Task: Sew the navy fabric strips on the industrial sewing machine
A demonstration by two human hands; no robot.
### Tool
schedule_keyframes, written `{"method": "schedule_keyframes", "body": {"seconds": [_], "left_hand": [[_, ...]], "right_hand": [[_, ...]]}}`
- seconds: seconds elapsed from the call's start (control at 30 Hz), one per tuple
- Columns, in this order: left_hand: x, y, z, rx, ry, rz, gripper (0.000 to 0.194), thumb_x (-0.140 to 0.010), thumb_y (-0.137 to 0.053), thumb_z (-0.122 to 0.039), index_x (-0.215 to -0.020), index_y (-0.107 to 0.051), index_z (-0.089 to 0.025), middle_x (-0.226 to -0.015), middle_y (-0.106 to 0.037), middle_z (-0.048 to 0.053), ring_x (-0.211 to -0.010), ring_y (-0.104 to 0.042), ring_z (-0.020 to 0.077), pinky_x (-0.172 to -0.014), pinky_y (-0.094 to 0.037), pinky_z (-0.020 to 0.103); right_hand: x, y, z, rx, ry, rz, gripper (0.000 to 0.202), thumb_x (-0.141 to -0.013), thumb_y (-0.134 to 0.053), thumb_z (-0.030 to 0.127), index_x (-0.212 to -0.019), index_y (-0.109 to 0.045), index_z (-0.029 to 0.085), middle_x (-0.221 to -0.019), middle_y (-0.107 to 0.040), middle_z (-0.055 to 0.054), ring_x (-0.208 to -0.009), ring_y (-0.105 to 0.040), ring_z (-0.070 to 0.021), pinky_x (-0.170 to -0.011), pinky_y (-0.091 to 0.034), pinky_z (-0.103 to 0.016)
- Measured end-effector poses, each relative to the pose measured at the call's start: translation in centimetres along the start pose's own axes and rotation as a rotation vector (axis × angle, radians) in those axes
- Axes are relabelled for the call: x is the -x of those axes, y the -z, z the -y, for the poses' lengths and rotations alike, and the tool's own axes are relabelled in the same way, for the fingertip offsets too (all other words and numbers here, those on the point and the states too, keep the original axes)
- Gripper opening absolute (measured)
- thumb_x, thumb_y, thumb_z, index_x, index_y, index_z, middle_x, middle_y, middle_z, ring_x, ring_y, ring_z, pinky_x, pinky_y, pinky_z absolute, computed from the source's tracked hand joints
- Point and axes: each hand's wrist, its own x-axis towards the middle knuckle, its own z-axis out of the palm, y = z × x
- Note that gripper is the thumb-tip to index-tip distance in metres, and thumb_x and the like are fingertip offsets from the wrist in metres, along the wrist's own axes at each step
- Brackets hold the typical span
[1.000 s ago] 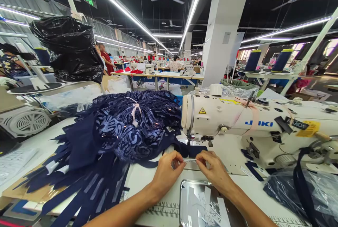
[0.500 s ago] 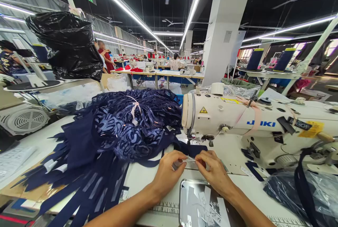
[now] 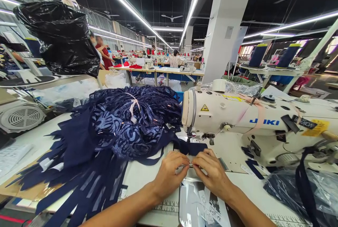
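Observation:
My left hand [image 3: 173, 170] and my right hand [image 3: 210, 170] meet just in front of the sewing machine [image 3: 224, 112]. Each is closed in a pinch on a small whitish piece [image 3: 190, 164] between the fingertips, mostly hidden by the fingers. Below them lies a metal tray [image 3: 181, 204] holding white and clear labels with dark print. Dark navy fabric [image 3: 196, 148] lies under the needle area behind my hands. To the left is a large tied bundle of navy patterned lace and strips [image 3: 129, 128].
A plastic bag with dark cloth [image 3: 287, 188] lies at the right, near navy scraps [image 3: 255, 169]. A black plastic bag [image 3: 66, 40] hangs at the upper left. Thread cones [image 3: 257, 56] stand behind the machine. Other people and worktables [image 3: 158, 70] are farther back.
My hands have come closer together, and the whitish piece between them shows less. The view has shifted slightly.

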Motion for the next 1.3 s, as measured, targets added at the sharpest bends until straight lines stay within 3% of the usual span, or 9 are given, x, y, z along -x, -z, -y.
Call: {"method": "schedule_keyframes", "body": {"seconds": [0.3, 0.67, 0.87, 1.03, 1.3], "left_hand": [[-0.32, 0.38, -0.14, -0.032, -0.163, -0.076, 0.013, -0.077, -0.053, -0.005, -0.078, -0.058, -0.016, -0.074, -0.063, 0.003, -0.067, -0.055, 0.0134, -0.063, -0.042, 0.028], [-0.14, 0.67, -0.23, -0.087, -0.274, -0.08, 0.015, -0.076, -0.053, -0.001, -0.082, -0.055, -0.015, -0.076, -0.062, 0.004, -0.067, -0.052, 0.0126, -0.063, -0.039, 0.028], [-0.3, 0.85, -0.42, -0.094, -0.271, -0.098, 0.015, -0.076, -0.053, -0.002, -0.082, -0.056, -0.015, -0.075, -0.062, 0.004, -0.065, -0.053, 0.0129, -0.063, -0.04, 0.028], [-0.42, 0.93, -0.3, -0.031, -0.153, -0.13, 0.013, -0.077, -0.053, -0.005, -0.078, -0.058, -0.017, -0.073, -0.062, 0.003, -0.067, -0.056, 0.0138, -0.063, -0.043, 0.027], [-0.21, 0.9, -0.06, 0.024, -0.051, -0.129, 0.011, -0.078, -0.053, -0.009, -0.076, -0.059, -0.017, -0.073, -0.063, 0.003, -0.07, -0.059, 0.0143, -0.065, -0.047, 0.026]], "right_hand": [[-0.15, -0.13, 0.22, -0.131, -0.062, -0.067, 0.008, -0.084, -0.044, 0.015, -0.079, -0.05, 0.019, -0.065, -0.049, 0.001, -0.061, -0.044, -0.0133, -0.064, -0.034, -0.031], [-0.14, -0.06, 0.17, -0.158, 0.012, -0.088, 0.01, -0.084, -0.044, 0.011, -0.079, -0.046, 0.019, -0.065, -0.05, 0.001, -0.06, -0.044, -0.0125, -0.064, -0.034, -0.032], [-0.21, 0.16, 0.31, -0.158, 0.023, -0.097, 0.008, -0.084, -0.044, 0.013, -0.08, -0.049, 0.019, -0.066, -0.052, 0.001, -0.06, -0.045, -0.0121, -0.065, -0.035, -0.032], [-0.22, 0.35, 0.41, -0.153, 0.028, -0.135, 0.002, -0.083, -0.049, 0.017, -0.082, -0.05, 0.019, -0.065, -0.051, 0.001, -0.059, -0.045, -0.0128, -0.065, -0.036, -0.033], [-0.35, 0.31, 0.3, -0.178, 0.025, -0.241, 0.014, -0.083, -0.044, 0.006, -0.083, -0.047, 0.02, -0.064, -0.052, 0.002, -0.061, -0.048, -0.0116, -0.064, -0.036, -0.031]]}}
